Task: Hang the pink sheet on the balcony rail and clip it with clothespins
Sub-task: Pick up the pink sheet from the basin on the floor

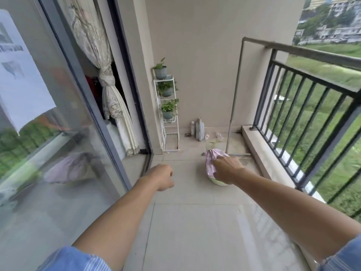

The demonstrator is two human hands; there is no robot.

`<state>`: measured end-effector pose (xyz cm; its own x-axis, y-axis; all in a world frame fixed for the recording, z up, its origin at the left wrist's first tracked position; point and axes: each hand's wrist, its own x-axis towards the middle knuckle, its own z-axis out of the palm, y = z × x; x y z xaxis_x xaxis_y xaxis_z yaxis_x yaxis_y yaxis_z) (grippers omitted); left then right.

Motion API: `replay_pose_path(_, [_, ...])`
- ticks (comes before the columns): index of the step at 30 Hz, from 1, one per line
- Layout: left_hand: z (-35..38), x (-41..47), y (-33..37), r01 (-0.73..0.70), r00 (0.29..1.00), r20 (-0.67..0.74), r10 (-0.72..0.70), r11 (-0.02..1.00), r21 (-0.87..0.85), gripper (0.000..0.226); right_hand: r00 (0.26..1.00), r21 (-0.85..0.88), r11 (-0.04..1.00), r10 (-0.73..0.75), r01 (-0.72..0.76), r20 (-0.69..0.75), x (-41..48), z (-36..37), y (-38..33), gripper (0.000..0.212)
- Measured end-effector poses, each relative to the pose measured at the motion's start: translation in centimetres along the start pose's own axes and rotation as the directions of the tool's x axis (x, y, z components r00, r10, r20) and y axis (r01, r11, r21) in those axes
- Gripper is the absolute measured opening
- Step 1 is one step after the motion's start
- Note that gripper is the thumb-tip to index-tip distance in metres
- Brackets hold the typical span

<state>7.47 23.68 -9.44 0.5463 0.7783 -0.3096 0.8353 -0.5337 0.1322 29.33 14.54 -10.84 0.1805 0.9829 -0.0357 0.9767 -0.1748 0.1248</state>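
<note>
The pink sheet (pixel 212 159) lies bundled in a pale green basin (pixel 220 182) on the balcony floor, near the far right corner. My right hand (pixel 227 169) reaches out over the bundle with relaxed fingers pointing at it and covers part of it; whether it touches the cloth I cannot tell. Further left, my left hand (pixel 164 178) is stretched out above the floor tiles, fingers loosely curled and holding nothing. The dark metal balcony rail (pixel 312 53) runs along the right side, bare. Small pinkish items (pixel 207 136) lie by the far wall, too small to identify.
A white rack with potted plants (pixel 168 106) stands against the far wall, with bottles (pixel 199 130) beside it. A glass sliding door (pixel 58 114) lines the left side. A grey pipe (pixel 234 94) rises in the corner, beside a low concrete curb (pixel 259 151) under the rail.
</note>
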Motion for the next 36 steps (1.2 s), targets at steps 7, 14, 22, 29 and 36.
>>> replay_pose_path(7, [-1.3, 14.7, -4.3, -0.129, 0.992, 0.042, 0.123, 0.966, 0.224, 0.036, 0.997, -0.042, 0.998, 0.052, -0.049, 0.050, 13.7, 3.7, 1.9, 0.047])
replay_pose_path(14, [-0.3, 26.5, -4.4, -0.265, 0.964, 0.056, 0.261, 0.908, 0.323, 0.027, 0.980, 0.020, 0.987, 0.154, -0.157, 0.125, 22.2, 8.2, 6.4, 0.046])
replay_pose_path(22, [3.1, 41.4, -2.0, -0.359, 0.933, 0.138, 0.332, 0.859, 0.365, 0.027, 0.936, 0.082, 0.970, 0.197, -0.230, 0.293, 33.0, 18.2, 12.2, 0.035])
replay_pose_path(29, [2.5, 53.1, 0.2, -0.416, 0.907, 0.228, 0.355, 0.842, 0.344, 0.026, 0.888, 0.105, 0.948, 0.238, -0.301, 0.393, 41.7, 21.9, 18.1, 0.031])
replay_pose_path(36, [1.0, 65.6, 1.1, -0.518, 0.853, 0.274, 0.444, 0.785, 0.341, 0.026, 0.838, 0.131, 0.893, 0.341, -0.430, 0.425, 49.1, 24.2, 22.5, 0.034])
